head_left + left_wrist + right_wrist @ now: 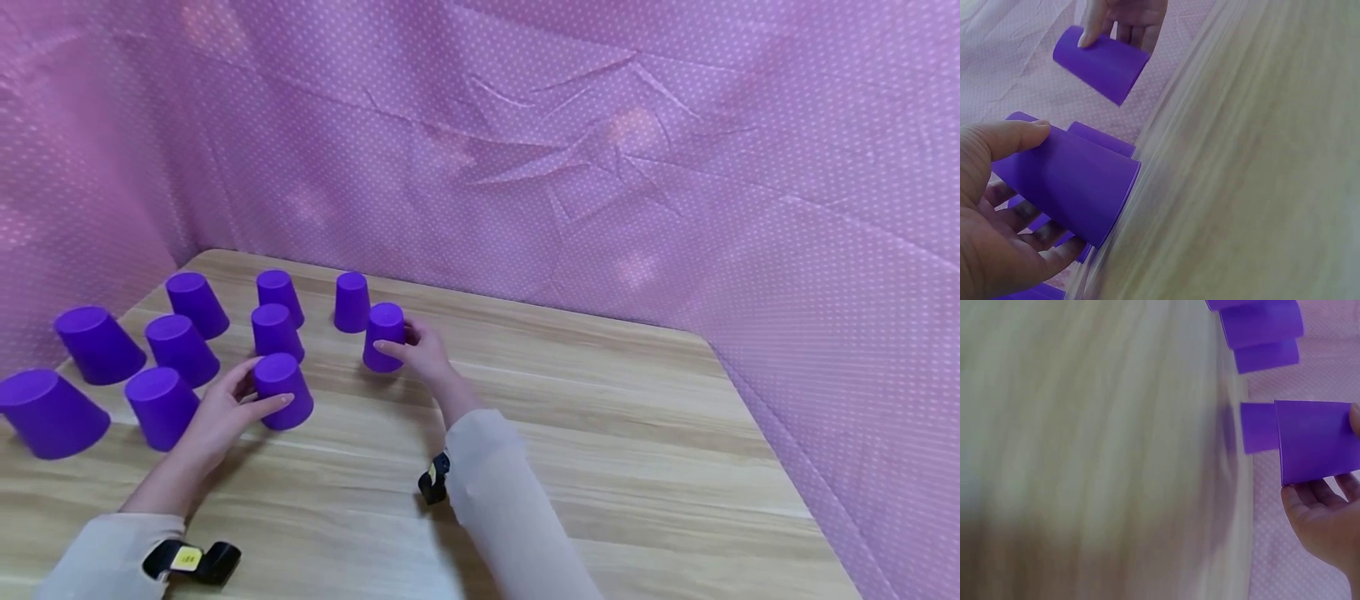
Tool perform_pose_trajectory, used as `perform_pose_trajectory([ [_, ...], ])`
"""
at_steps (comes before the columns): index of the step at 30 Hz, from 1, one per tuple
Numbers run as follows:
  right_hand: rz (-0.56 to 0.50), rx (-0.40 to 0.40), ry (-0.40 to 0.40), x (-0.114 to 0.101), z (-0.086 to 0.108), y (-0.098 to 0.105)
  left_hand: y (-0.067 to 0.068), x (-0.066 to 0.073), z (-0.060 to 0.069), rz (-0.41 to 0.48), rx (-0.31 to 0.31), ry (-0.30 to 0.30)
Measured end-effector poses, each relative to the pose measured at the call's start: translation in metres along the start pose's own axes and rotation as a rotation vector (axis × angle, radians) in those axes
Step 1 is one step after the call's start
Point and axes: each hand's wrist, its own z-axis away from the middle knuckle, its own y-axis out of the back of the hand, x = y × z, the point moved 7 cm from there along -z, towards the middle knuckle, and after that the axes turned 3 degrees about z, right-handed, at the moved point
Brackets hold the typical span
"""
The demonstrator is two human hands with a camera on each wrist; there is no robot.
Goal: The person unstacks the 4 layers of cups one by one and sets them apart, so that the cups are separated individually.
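My left hand [225,408] grips an upside-down purple cup [281,396], thumb on the near side and fingers round the other. Its rim is at or very close to the tabletop in the left wrist view. Farther right, my right hand [427,354] holds another upside-down purple cup [385,337] between thumb and fingers. A gap shows between that cup's rim and the table in the right wrist view. Just behind it stands a purple cup [352,302]. Beyond the left hand's cup are a purple cup [277,335] and another purple cup [280,297].
More upside-down purple cups stand in rows at the left, among them a near cup [163,408], a middle cup [182,350] and a corner cup [54,417]. They rest on a wooden table [600,433]. A pink dotted cloth [525,167] hangs behind and beside it.
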Motion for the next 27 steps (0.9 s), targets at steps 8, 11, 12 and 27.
perform_pose_trajectory([
  [8,-0.015,-0.018,-0.041,0.007,-0.001,-0.027,0.0,0.004,0.002,0.007,-0.009,0.017],
  [11,-0.015,-0.026,-0.033,0.008,-0.002,-0.035,0.0,0.003,0.001,0.003,-0.008,0.013],
  [12,-0.017,-0.028,-0.027,0.008,-0.002,-0.038,0.0,0.002,0.001,0.004,-0.007,0.011],
  [27,0.002,-0.042,-0.044,0.019,-0.002,-0.052,0.001,0.003,0.001,-0.002,0.003,0.015],
])
